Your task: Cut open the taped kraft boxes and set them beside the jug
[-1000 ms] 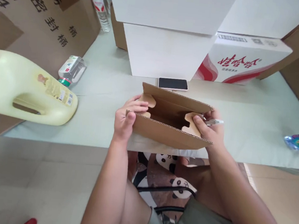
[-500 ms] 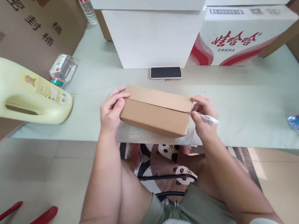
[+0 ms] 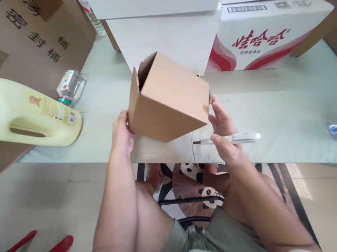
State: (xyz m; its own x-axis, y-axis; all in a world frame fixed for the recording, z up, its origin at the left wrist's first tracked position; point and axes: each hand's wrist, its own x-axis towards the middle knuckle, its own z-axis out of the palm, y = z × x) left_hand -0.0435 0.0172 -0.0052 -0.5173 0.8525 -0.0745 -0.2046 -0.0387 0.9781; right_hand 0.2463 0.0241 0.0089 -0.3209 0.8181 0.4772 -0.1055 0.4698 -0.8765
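Supporting both ends seems the soundest way for the cardboard box point(image 3: 174, 98) to be handled. Its lower left corner is gripped by the left hand point(image 3: 123, 134), the visible fingers held close together; how far they wrap beneath cannot be told. Its right end is met by the parted fingers of the right hand point(image 3: 229, 151), and a white pen-like tool point(image 3: 247, 138) is pinched by the thumb there, its dark tip pointed left. That tip is best kept clear of the cardboard and the left hand. Between the hands, the box is tilted over the pale tablecloth point(image 3: 278, 113), a gap showing at its left end; pressure there should be kept light, lest the loose flap be bent. Wide swings are best avoided, since the white carton point(image 3: 177, 38) could be knocked.
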